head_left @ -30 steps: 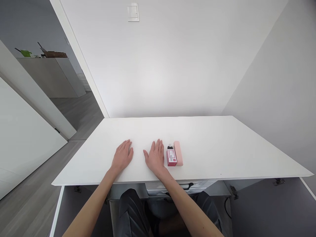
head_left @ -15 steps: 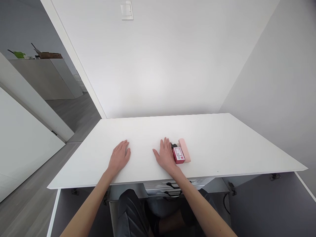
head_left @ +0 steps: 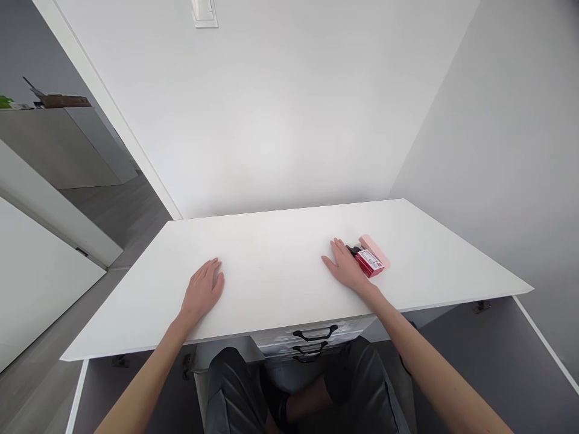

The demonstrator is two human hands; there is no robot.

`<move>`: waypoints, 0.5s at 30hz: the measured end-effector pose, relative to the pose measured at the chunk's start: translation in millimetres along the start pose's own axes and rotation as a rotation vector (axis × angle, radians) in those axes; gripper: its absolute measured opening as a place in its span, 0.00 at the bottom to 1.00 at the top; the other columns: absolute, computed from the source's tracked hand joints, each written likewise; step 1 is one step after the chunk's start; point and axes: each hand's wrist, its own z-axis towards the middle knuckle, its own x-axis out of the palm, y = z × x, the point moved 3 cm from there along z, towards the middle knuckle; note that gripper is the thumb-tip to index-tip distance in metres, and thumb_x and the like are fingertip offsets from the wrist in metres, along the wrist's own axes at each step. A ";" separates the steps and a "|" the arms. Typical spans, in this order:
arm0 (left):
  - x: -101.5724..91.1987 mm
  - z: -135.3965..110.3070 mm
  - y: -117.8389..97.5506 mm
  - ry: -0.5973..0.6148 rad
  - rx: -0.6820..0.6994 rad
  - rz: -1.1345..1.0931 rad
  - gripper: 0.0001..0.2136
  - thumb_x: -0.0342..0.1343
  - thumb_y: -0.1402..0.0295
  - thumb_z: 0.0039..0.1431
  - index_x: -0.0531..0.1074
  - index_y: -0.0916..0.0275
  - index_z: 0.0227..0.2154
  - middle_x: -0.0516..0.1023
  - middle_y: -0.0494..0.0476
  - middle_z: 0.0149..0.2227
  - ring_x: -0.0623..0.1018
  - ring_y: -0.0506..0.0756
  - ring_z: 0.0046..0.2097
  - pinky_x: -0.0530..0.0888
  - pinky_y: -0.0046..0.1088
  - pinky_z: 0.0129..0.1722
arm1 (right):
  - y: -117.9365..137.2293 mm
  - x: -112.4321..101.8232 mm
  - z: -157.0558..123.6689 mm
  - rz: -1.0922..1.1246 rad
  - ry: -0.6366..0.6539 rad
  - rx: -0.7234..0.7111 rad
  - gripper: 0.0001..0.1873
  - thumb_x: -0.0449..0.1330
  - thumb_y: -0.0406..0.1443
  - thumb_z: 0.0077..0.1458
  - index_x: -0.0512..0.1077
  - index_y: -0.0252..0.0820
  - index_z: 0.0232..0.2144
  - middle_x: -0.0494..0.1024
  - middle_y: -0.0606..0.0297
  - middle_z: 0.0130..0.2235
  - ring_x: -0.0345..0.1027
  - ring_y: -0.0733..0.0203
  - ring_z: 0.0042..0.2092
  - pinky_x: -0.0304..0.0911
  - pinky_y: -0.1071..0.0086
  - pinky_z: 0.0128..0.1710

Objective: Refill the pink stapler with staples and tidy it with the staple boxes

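Now, right hand (head_left: 347, 267): flat on the table (head_left: 280, 265), palm down, fingers spread and holding nothing; its outer edge lies just beside the red box (head_left: 369, 263).
Left hand (head_left: 203, 290): flat on the table, fingers open, well apart from the right.
Red box: on the table, against the pink case (head_left: 375, 249).
Black piece (head_left: 353, 249): at the box's far end.
Drawers (head_left: 312, 337): below the table edge, black handles.

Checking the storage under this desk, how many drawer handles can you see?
3. The top handle, the middle handle and the bottom handle are stacked below the desk's front edge, above the person's knees. More may be hidden lower.
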 end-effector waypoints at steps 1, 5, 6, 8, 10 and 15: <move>-0.1 0.6 -0.2 -0.004 0.002 -0.001 0.25 0.41 0.56 0.71 0.68 0.61 0.63 0.68 0.63 0.69 0.66 0.66 0.71 0.63 0.55 0.70 | -8.5 -5.6 0.3 0.002 -0.012 0.016 0.41 0.46 0.51 0.71 0.52 0.28 0.74 0.48 0.44 0.77 0.36 0.45 0.78 0.41 0.49 0.75; -0.2 2.5 -0.8 -0.027 0.016 -0.005 0.24 0.42 0.56 0.71 0.69 0.59 0.63 0.69 0.63 0.69 0.67 0.66 0.70 0.63 0.54 0.69 | -29.6 -21.2 0.4 0.020 -0.050 0.071 0.41 0.46 0.51 0.70 0.53 0.29 0.74 0.49 0.46 0.77 0.38 0.44 0.78 0.44 0.48 0.75; -0.3 2.8 -1.1 -0.029 0.016 -0.006 0.24 0.42 0.56 0.71 0.69 0.59 0.63 0.69 0.62 0.69 0.67 0.66 0.70 0.64 0.54 0.69 | -31.7 -23.1 0.3 0.026 -0.055 0.084 0.40 0.46 0.51 0.71 0.53 0.29 0.73 0.50 0.45 0.76 0.38 0.44 0.78 0.45 0.48 0.74; -0.7 3.2 -1.9 -0.023 0.012 -0.003 0.24 0.41 0.56 0.71 0.68 0.60 0.63 0.69 0.62 0.69 0.67 0.66 0.70 0.64 0.54 0.69 | -33.1 -25.3 -0.4 0.032 -0.063 0.104 0.39 0.46 0.50 0.71 0.53 0.29 0.73 0.50 0.46 0.76 0.38 0.44 0.78 0.46 0.47 0.74; -1.3 3.3 -2.8 -0.010 0.006 0.002 0.25 0.41 0.56 0.71 0.68 0.60 0.63 0.69 0.63 0.69 0.66 0.66 0.70 0.63 0.54 0.69 | -31.9 -26.1 -1.7 0.032 -0.067 0.106 0.39 0.46 0.49 0.71 0.54 0.30 0.73 0.51 0.47 0.76 0.39 0.45 0.78 0.48 0.47 0.74; -2.2 1.7 -3.9 0.001 0.001 0.007 0.25 0.40 0.56 0.71 0.67 0.60 0.63 0.68 0.62 0.69 0.65 0.65 0.71 0.62 0.54 0.70 | -32.1 -28.6 -4.6 0.054 -0.071 0.057 0.35 0.47 0.48 0.71 0.57 0.32 0.72 0.54 0.47 0.75 0.43 0.46 0.77 0.46 0.50 0.74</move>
